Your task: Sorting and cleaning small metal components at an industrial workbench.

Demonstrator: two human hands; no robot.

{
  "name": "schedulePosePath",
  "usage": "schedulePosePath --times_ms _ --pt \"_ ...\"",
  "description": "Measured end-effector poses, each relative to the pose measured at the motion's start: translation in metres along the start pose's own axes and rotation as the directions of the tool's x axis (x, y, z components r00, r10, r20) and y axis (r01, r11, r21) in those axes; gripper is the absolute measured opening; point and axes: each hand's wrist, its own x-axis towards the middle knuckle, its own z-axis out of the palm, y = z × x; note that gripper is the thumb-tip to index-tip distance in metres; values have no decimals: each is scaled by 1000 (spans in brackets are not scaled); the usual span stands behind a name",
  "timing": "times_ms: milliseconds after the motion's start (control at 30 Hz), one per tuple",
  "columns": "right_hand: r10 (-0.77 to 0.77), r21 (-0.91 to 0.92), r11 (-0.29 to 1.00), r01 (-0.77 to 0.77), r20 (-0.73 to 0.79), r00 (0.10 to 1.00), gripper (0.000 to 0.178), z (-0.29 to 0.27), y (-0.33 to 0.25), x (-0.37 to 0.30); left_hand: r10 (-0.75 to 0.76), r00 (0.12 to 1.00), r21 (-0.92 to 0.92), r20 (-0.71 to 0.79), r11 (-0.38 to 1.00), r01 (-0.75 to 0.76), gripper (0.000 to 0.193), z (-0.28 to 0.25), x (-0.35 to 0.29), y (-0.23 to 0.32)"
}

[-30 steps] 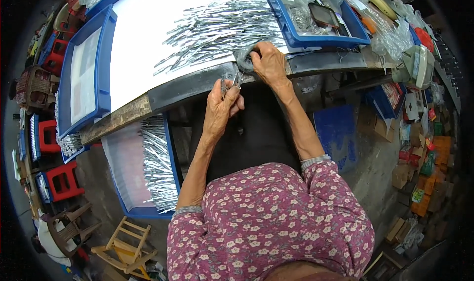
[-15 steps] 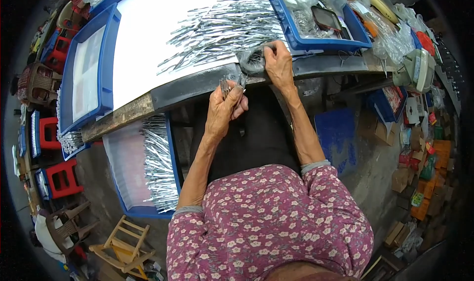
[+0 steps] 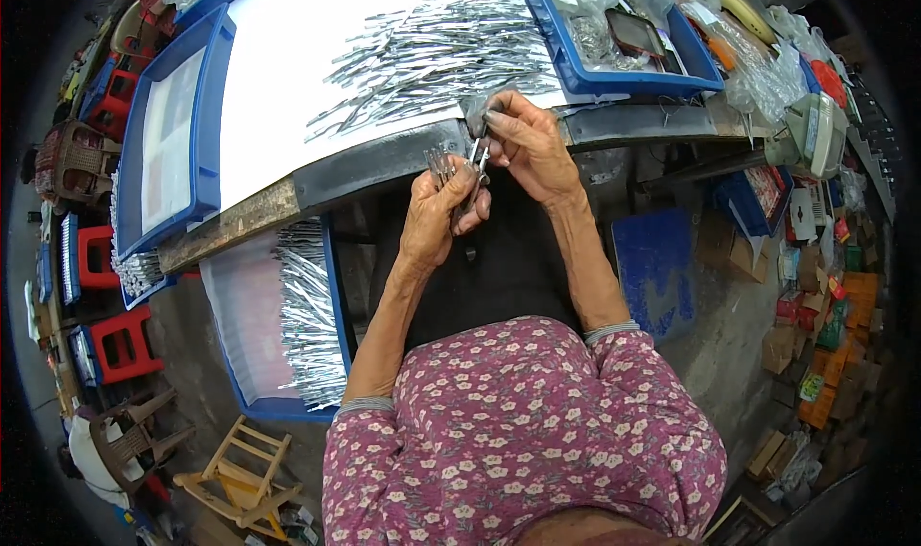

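My left hand is closed around several slim metal pieces, their ends sticking up past the fingers. Close beside it, my right hand pinches at the top of one of these pieces; whatever lies between its fingertips is too small to make out. Behind the right fingers, a small clear plastic bag sits at the table edge, mostly covered by that hand. Farther back, a wide pile of thin silvery metal strips lies on the white table top.
Blue trays stand on the table: one at the left, another at the right with plastic bags and a phone-like object. Below the table, a blue bin holds more metal strips. Red stools and a wooden folding chair stand left.
My right hand has come away from the small plastic bag, moving left and toward me to meet the metal pieces in my left hand. The left hand has barely shifted.
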Motion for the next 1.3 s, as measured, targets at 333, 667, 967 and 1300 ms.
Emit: schedulePosePath --times_ms 333,667,967,1300 --pt "35 70 997 -35 6 999 11 3 2 -3 -22 999 -35 37 999 24 22 -3 -2 -4" --pt "2 37 999 -1 -8 1000 11 3 6 -6 -75 996 -124 50 989 80 23 -2 -6 -4" --pt "-2 -8 1000 2 -25 1000 12 -5 7 -12 -142 984 -166 106 973 158 22 -5 -5 -6" --pt "72 -54 996 -70 35 997 13 -13 4 -13 -110 991 -27 78 993 112 24 -6 -6 -10"
